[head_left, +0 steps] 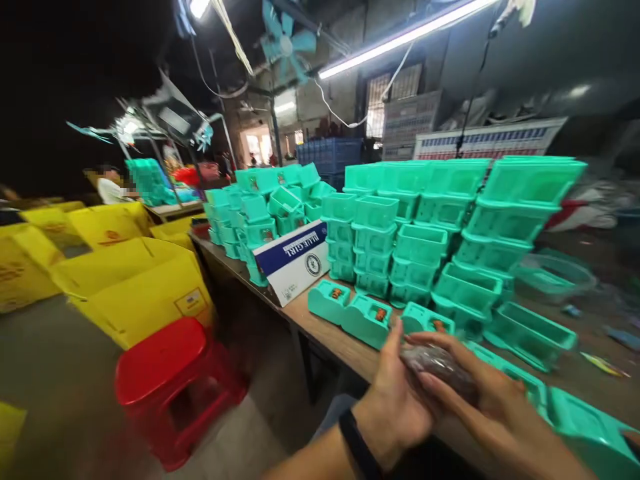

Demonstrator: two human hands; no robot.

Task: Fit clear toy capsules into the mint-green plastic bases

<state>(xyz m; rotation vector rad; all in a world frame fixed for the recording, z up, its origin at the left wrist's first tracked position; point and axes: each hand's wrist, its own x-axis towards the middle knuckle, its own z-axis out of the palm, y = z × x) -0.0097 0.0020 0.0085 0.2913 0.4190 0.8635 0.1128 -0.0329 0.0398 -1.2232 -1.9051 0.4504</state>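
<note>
Between my hands is a dark, rounded bundle (443, 370) with a shiny surface like clear plastic; what is inside cannot be made out. My left hand (397, 403), a black band at its wrist, cups it from the left with the thumb up. Fingers of my right hand (493, 403) wrap over its top and right side. Just beyond, a row of green plastic boxes (367, 319) with small orange-brown pieces (381, 315) on them lies along the table edge. An open green bin (531, 333) stands past my right hand.
Tall stacks of green bins (373, 237) cover the table's far side. A white-and-blue carton piece (297, 260) leans against them. To the left are a red stool (165, 367) and yellow cartons (135, 280). Farther back sits another person (111, 187).
</note>
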